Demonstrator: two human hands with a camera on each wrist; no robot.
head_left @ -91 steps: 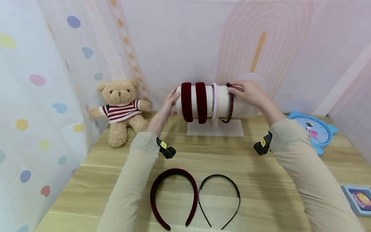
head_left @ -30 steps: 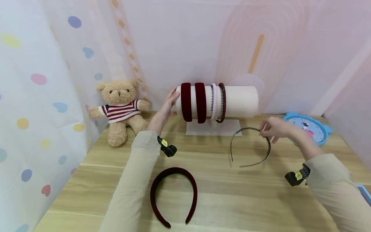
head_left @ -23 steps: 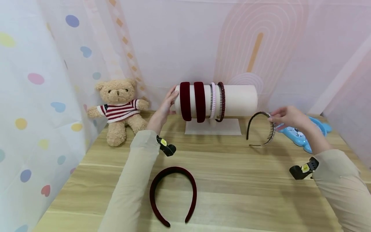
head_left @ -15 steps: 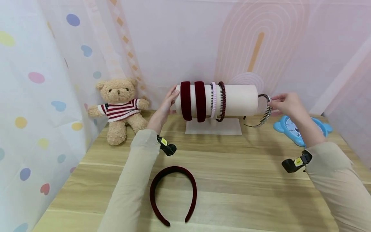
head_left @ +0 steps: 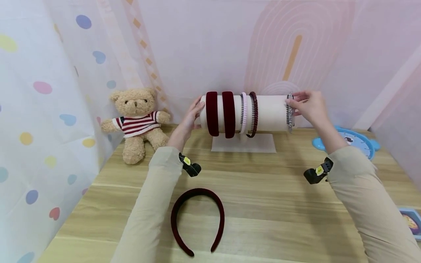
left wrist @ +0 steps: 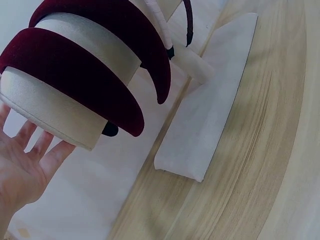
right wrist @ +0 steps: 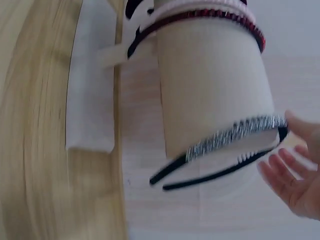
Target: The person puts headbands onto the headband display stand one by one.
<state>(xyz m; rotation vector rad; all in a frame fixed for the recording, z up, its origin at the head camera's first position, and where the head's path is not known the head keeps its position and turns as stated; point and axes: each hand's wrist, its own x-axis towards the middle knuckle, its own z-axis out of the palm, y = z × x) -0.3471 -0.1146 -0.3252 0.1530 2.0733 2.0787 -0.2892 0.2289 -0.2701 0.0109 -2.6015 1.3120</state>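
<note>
A cream display roll (head_left: 271,113) on a flat white base carries two dark red velvet headbands (head_left: 228,115), a pink toothed headband (head_left: 244,113) and a dark red beaded one (head_left: 254,115). With fingers extended, my left hand (head_left: 188,120) rests against its left end; those fingers (left wrist: 55,155) touch the end's rim in the left wrist view. At the opposite end, my right hand (head_left: 310,106) pinches a silver rhinestone headband (right wrist: 235,134) by its top. That band loops around the roll's right end, its tips pointing free. Another dark red padded headband (head_left: 197,191) lies on the table.
A teddy bear (head_left: 136,126) in a striped shirt sits left of the roll. A blue animal-shaped clock (head_left: 361,142) lies to the right, partly behind my right arm. A blue-framed picture (head_left: 411,223) is at the right edge. A patterned curtain hangs behind.
My right hand has let go of the dark red beaded headband, now beside the pink one. It has lifted the rhinestone headband from the table to the roll's right end. My left hand stays.
</note>
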